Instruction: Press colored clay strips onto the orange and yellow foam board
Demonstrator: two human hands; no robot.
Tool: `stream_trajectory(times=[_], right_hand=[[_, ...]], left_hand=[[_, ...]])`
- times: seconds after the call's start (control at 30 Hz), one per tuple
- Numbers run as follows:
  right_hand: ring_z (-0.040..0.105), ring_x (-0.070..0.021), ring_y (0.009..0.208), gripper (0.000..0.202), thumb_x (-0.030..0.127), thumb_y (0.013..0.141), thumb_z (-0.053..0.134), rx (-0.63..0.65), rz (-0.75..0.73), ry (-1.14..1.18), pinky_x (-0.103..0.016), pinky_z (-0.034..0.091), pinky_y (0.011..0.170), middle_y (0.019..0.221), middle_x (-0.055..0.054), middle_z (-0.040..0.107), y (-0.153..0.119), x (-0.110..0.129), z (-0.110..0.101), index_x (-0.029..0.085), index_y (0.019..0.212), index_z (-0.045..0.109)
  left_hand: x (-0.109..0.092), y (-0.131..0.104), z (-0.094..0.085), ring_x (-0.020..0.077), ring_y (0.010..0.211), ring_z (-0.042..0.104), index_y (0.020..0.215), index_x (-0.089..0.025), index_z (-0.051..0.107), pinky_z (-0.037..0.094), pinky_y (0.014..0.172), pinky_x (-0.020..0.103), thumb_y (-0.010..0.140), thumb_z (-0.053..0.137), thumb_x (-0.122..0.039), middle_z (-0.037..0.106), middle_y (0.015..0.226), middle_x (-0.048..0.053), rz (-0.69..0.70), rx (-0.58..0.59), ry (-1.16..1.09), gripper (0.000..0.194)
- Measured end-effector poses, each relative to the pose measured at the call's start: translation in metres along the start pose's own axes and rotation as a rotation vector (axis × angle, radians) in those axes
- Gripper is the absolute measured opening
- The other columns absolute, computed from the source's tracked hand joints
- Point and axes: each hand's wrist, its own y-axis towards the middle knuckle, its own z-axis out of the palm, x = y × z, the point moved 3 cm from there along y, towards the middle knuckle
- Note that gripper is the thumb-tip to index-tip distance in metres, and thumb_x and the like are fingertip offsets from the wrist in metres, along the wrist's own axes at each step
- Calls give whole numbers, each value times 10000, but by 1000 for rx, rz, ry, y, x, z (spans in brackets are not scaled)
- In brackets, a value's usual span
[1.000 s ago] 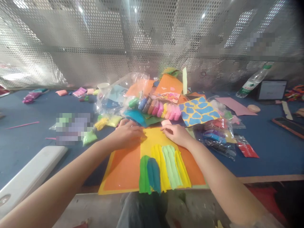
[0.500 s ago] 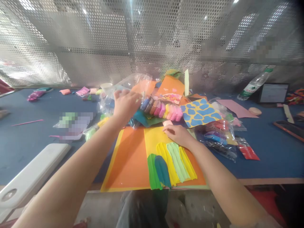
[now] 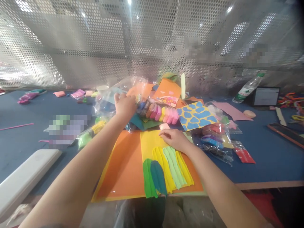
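My left hand reaches into the pile of clay packs, its fingers curled down at the left end of a row of coloured clay packs; its fingertips are hidden. My right hand rests on the yellow sheet, fingers bent together; whether anything is between them cannot be made out. A small pale pink piece lies just beyond it. Below are yellow and pale green clay strips, a green strip and a teal one, over an orange sheet.
Behind the right hand lies a yellow card with blue patches. Bagged clay and a red packet are to the right. A white device is at the left, a bottle at the back right.
The whole view has shifted, so the table items appear slightly lower and further left. My left hand has moved slightly away from its earlier spot over the packs; my right hand stays on the sheet.
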Motion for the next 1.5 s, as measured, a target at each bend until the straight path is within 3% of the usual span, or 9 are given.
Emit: stream_trajectory(times=[0.2, 0.27, 0.4, 0.53, 0.67, 0.8, 0.97, 1.23, 1.5], right_hand=[[647, -182, 751, 210, 301, 852, 522, -38, 23, 133, -283, 454, 682, 832, -21, 721, 2, -6, 3, 251, 950, 701], [615, -159, 672, 230, 368, 859, 520, -105, 37, 334, -268, 451, 627, 744, -10, 674, 3, -7, 1, 232, 967, 670], [527, -129, 566, 367, 564, 854, 467, -244, 31, 736, -253, 438, 548, 654, 13, 575, 4, -5, -6, 215, 883, 577], [498, -126, 631, 380, 582, 821, 534, -125, -59, 695, -247, 434, 582, 698, 8, 527, 2, 3, -5, 213, 732, 524], [466, -119, 646, 322, 490, 861, 533, -90, -128, 618, -240, 415, 595, 711, 15, 475, -1, 9, 0, 207, 710, 506], [476, -120, 578, 323, 516, 866, 508, -192, -18, 709, -234, 432, 528, 643, 32, 455, -2, 12, -1, 223, 729, 500], [513, -122, 568, 306, 511, 843, 544, -236, -14, 786, -241, 470, 534, 622, 38, 480, -3, 19, -3, 230, 727, 513], [566, -129, 639, 313, 511, 884, 478, -56, -9, 965, -266, 493, 619, 705, 19, 538, -3, 15, 1, 221, 775, 524], [569, -130, 621, 275, 463, 846, 538, -18, 3, 914, -267, 488, 634, 646, 31, 541, -3, 16, -1, 215, 730, 509]], left_hand=[[-19, -27, -36, 271, 1077, 535, 1116, -259, 585, 193, 1022, 530, 887, 499, -394, 691, 1066, 47, 4, -218, -315, 279], [-31, -42, -42, 243, 1010, 568, 1046, -245, 607, 236, 1015, 492, 841, 560, -421, 689, 1043, 33, 98, -139, -433, 274], [-54, -73, -33, 207, 974, 583, 999, -270, 648, 267, 1019, 462, 855, 533, -418, 686, 969, 2, 285, 222, -635, 237], [-64, -88, -24, 196, 959, 602, 1139, -241, 574, 290, 1021, 459, 886, 504, -433, 671, 1060, 39, 333, 354, -736, 325], [-67, -91, -25, 219, 1035, 587, 1229, -216, 488, 294, 1025, 463, 907, 496, -432, 686, 1043, 57, 363, 301, -691, 388], [-72, -93, -30, 249, 1029, 579, 1236, -215, 530, 276, 1033, 494, 852, 556, -530, 671, 1067, 90, 351, 98, -497, 497], [-79, -97, -29, 282, 1060, 570, 1288, -205, 520, 225, 1065, 520, 750, 658, -571, 674, 1086, 111, 275, 34, -430, 666], [-76, -95, -36, 265, 1065, 569, 1193, -234, 596, 257, 1038, 503, 761, 665, -438, 685, 1066, 71, 238, 103, -573, 483], [-75, -94, -35, 248, 1032, 569, 1159, -243, 627, 283, 1016, 480, 765, 674, -417, 691, 1040, 62, 255, 118, -642, 434]])
